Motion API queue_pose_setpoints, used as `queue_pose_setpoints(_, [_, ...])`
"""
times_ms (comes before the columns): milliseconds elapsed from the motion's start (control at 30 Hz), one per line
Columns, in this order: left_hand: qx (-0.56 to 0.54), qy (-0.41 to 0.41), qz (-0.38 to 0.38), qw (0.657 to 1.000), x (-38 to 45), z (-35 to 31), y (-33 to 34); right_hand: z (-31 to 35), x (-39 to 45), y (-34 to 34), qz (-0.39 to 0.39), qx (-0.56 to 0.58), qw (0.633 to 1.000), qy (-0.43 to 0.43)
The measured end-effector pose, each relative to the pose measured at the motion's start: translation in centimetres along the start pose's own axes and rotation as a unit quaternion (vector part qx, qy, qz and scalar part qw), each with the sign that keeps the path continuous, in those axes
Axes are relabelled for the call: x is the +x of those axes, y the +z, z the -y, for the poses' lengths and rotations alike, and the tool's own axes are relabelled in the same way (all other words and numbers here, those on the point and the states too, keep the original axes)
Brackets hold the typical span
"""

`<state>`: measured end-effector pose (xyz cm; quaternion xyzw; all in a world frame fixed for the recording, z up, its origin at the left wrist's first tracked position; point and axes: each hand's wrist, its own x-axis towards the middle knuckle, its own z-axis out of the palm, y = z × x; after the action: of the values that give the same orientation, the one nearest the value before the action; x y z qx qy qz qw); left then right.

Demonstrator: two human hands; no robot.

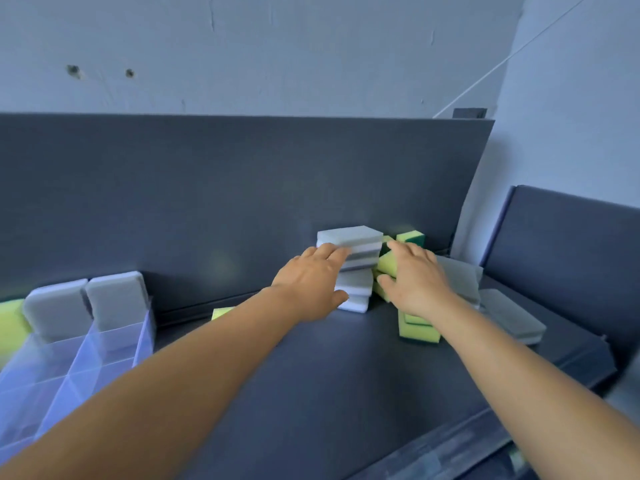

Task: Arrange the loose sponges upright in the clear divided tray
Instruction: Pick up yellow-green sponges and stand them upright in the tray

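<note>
A stack of grey and white sponges [353,237] stands against the dark back panel. My left hand [313,282] wraps round its left side, fingers on the upper sponges and thumb low at the front. My right hand [414,277] grips a yellow-green sponge [387,263] just right of the stack. More yellow-green sponges [417,330] lie under my right wrist, and another stands behind at the panel [410,237]. The clear divided tray [114,341] sits at the left with two grey sponges [117,299] upright in its far compartments and a yellow one [10,323] at the frame's left edge.
Flat grey sponges [512,318] lie to the right of my right hand. A small yellow sponge [221,311] lies at the foot of the back panel [207,202]. A second dark panel [571,237] rises at the right. The table's front edge [450,452] runs below my right forearm.
</note>
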<state>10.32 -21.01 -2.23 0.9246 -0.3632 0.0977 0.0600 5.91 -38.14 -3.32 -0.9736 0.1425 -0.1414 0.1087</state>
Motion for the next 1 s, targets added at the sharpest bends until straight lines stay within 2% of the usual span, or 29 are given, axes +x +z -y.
queue_pose_setpoints(167, [0.013,-0.008,-0.019,1.000,1.4,-2.0,1.7,-3.8,0.6,0.5,0.071,-0.035,0.997,0.024])
queue_pose_setpoints(267, [0.004,-0.015,-0.035,0.999,1.3,-1.9,2.3,-4.2,0.5,0.3,0.054,-0.013,0.998,-0.012])
queue_pose_setpoints(567, [-0.059,-0.099,-0.045,0.992,-2.7,0.9,2.0,0.0,-1.7,0.3,0.084,0.133,0.986,-0.063])
queue_pose_setpoints(700, [-0.130,-0.155,-0.050,0.978,-5.1,0.1,1.5,2.5,-2.7,1.0,0.078,0.175,0.981,-0.039])
queue_pose_setpoints(833, [-0.148,-0.169,-0.015,0.974,-6.7,-2.3,1.5,3.9,-3.4,1.2,0.092,0.177,0.980,0.006])
queue_pose_setpoints(933, [-0.112,-0.172,0.028,0.978,-7.3,-3.9,1.9,4.3,-4.0,0.8,0.089,0.174,0.981,0.015])
queue_pose_setpoints(1000, [-0.092,-0.179,0.029,0.979,-7.5,-4.1,2.1,4.3,-4.2,0.4,0.078,0.183,0.980,0.011])
